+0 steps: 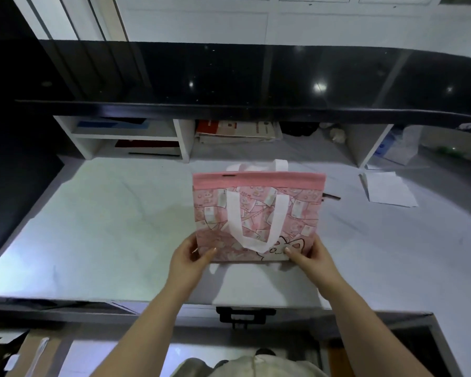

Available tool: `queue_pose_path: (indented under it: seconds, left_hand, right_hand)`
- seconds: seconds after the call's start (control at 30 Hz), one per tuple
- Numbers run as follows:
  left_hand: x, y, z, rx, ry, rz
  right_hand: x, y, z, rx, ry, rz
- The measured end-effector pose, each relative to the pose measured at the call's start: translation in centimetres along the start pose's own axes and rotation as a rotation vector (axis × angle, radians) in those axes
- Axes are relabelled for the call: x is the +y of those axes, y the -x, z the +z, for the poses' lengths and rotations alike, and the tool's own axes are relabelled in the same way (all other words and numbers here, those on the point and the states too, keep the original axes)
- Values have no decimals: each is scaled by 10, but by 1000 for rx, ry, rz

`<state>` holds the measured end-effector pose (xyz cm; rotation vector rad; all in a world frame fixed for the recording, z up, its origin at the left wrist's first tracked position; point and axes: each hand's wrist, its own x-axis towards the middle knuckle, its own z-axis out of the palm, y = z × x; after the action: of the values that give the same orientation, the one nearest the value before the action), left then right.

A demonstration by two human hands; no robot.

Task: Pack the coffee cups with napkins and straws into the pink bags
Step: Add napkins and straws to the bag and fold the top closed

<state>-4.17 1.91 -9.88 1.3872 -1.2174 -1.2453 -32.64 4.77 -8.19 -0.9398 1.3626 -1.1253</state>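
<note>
A pink bag with a printed cartoon pattern and white handles lies flat on the white table, its pink top band pointing away from me. My left hand pinches its near left corner, thumb on top. My right hand pinches the near right corner the same way. One white handle lies across the bag's front; the other sticks out past the top edge. No coffee cups, napkins or straws are in view.
White paper sheets lie at the right of the table. Shelf compartments at the back hold books and papers under a black counter. A black block stands at the left edge. A plastic bag sits far right.
</note>
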Motion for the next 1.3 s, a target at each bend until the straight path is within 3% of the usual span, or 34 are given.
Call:
queue_pose_path:
  seconds: [0.13,0.3,0.5,0.77,0.93,1.3]
  left_hand:
    - [19,-10,4,47,-3,31]
    - [45,-14,8,0,183,22]
    - [65,-18,29,-161,252,-19]
    - [117,-2,112,-479,273,-15]
    - [141,41,159,-643,275,12]
    - [160,210,227,-918,266,80]
  right_hand:
    - [-13,-6,7,50,-61,-31]
    - [-32,7,14,171,-174,-71]
    - [-44,50,-2,345,-216,-112]
    - [-74,142,-47,762,-162,-232]
    - [-76,216,-67,1035,-175,-304]
    - [-58,429,-79,1293,-126,-433]
